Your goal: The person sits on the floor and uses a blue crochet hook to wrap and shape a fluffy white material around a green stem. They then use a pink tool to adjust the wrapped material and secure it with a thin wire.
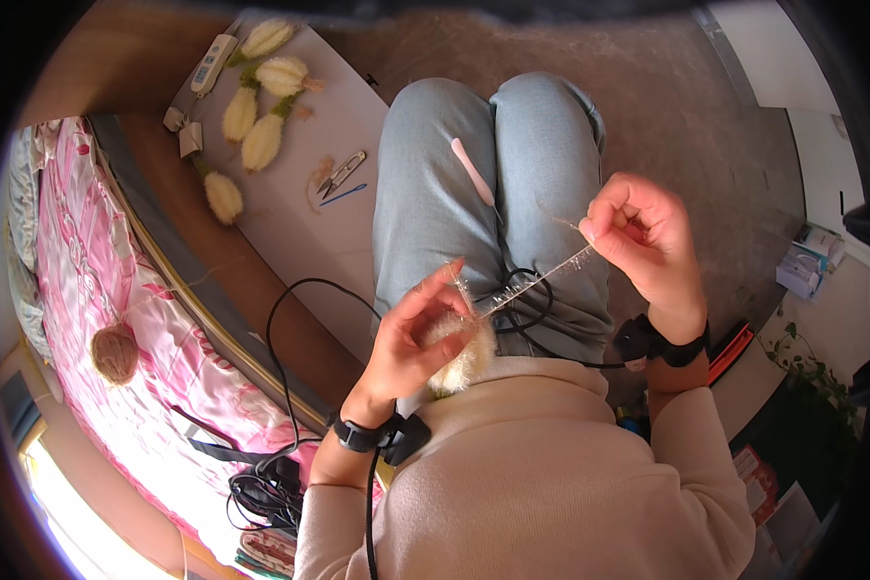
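Observation:
My left hand (428,330) holds a fuzzy cream crocheted piece (467,359) close to my waist, partly hidden by the fingers. From that piece a thin strand of fringed yarn (536,285) runs taut up to my right hand (634,235), which pinches it between thumb and fingers. A loose brownish end (554,216) sticks out past the right fingertips. Across my jeans lies a crochet hook with a pink handle (473,172), its metal tip pointing toward me.
On the grey surface at left lie several cream crocheted pieces with green ends (263,141), thread snips (342,174), a blue plastic needle (343,194) and a white power strip (214,65). A brown yarn ball (114,354) rests on pink bedding (80,268). Black cables (283,308) run to both wrists.

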Available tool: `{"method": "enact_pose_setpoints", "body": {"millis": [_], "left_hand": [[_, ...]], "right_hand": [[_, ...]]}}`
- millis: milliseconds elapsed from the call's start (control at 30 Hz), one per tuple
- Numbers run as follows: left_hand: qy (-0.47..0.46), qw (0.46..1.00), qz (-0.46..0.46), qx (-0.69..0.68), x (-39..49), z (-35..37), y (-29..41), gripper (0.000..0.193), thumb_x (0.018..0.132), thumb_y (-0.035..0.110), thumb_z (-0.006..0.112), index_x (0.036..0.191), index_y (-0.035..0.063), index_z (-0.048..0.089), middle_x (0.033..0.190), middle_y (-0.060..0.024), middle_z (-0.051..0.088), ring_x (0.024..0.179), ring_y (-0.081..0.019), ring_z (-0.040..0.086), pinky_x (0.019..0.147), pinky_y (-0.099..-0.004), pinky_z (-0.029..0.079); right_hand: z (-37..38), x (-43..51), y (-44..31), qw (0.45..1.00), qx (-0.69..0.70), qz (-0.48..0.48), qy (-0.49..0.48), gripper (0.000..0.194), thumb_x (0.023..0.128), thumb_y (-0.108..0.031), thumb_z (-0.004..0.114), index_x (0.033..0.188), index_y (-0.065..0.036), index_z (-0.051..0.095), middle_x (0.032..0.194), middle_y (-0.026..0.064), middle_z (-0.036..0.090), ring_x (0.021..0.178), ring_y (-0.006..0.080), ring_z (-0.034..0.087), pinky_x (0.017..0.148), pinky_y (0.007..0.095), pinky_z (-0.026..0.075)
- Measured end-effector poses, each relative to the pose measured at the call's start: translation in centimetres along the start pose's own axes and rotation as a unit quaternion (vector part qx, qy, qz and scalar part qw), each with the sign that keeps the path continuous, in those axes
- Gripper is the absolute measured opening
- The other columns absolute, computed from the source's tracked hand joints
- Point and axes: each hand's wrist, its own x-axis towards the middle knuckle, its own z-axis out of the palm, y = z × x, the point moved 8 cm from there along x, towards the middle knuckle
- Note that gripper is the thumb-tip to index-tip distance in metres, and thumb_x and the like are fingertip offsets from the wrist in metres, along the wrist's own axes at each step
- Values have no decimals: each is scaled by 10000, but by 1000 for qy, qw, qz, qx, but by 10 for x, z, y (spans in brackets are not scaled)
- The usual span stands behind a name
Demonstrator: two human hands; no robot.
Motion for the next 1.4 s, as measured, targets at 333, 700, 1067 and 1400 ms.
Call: {"method": "enact_pose_setpoints", "body": {"millis": [333, 700, 1067, 1400], "left_hand": [[-7, 1000, -11, -5, -1, 1, 0, 787, 722, -169, 553, 1429, 60, 293, 990, -27, 495, 955, -114, 506, 900, -250, 409], [-14, 1000, -19, -19, -3, 4, 0, 733, 760, -144, 586, 1411, 61, 317, 1003, -36, 495, 985, -138, 526, 911, -291, 432], [25, 995, 24, -92, 0, 7, 9, 566, 793, -127, 589, 1268, 84, 367, 1028, -79, 529, 1006, -207, 559, 928, -382, 462], [88, 993, -43, -60, -1, -16, 2, 213, 860, -34, 585, 1069, -33, 551, 955, -58, 568, 949, -146, 592, 854, -265, 462]], "right_hand": [[9, 2, 9, 995, -93, 35, -29, 80, 792, 43, 549, 802, -31, 576, 528, -86, 381, 497, -5, 286, 468, 189, 238], [36, 2, 18, 930, -345, -54, -111, 48, 802, -69, 635, 835, -45, 610, 560, 49, 489, 544, 184, 505, 530, 329, 402], [100, -5, 57, 971, 48, 89, -216, 177, 834, -199, 673, 887, -30, 666, 995, 8, 592, 854, 113, 553, 639, 234, 448], [83, 10, 70, 996, 24, 46, -66, 90, 808, -120, 689, 836, -40, 656, 941, 8, 570, 723, 84, 465, 633, 225, 397]]}}
